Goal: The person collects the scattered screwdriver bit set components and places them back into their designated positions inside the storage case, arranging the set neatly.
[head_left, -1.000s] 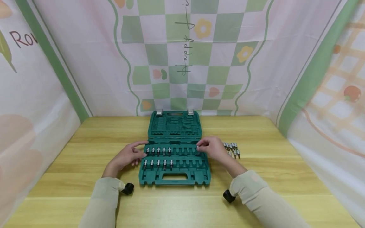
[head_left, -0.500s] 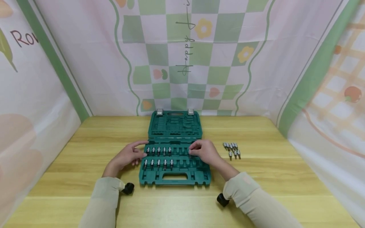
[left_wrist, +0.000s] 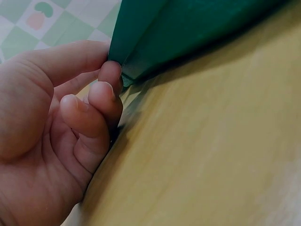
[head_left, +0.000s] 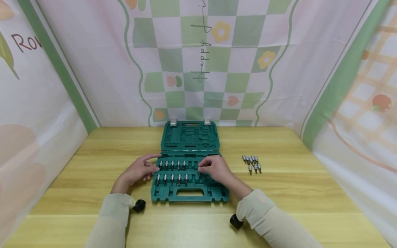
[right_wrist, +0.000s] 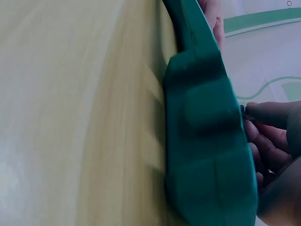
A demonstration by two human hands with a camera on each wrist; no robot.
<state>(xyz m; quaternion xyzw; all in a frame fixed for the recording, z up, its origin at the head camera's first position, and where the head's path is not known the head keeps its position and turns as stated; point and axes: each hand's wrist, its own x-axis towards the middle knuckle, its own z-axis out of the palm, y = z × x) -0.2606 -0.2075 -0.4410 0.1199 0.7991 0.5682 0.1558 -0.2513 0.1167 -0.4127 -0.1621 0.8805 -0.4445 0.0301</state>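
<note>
A green tool case (head_left: pixel 190 198) lies unfolded on the table, with several hex bit sockets (head_left: pixel 172 165) seated in two rows in its left half. My right hand (head_left: pixel 216 168) pinches one small bit socket (head_left: pixel 199 173) between thumb and fingertips over the slots right of the filled ones. In the right wrist view, the metal end of that bit socket (right_wrist: pixel 242 110) peeks past the case wall (right_wrist: pixel 207 108). At the case's left edge rests my left hand (head_left: pixel 139 168), index finger stretched toward the hinge and thumb touching the side. Its other fingers are loosely bent (left_wrist: pixel 89 122) beside the case wall.
Several loose bit sockets (head_left: pixel 252 163) lie grouped on the wooden table (head_left: pixel 279 193) to the right of the case. The lid (head_left: pixel 190 134) lies back, with two metal latches at its far edge. Printed cloth (head_left: pixel 198 62) hangs behind and on both sides.
My right hand has moved left across the case and slightly toward me, carrying the bit socket from the right end of the slots to nearer the middle. The left hand stays put.
</note>
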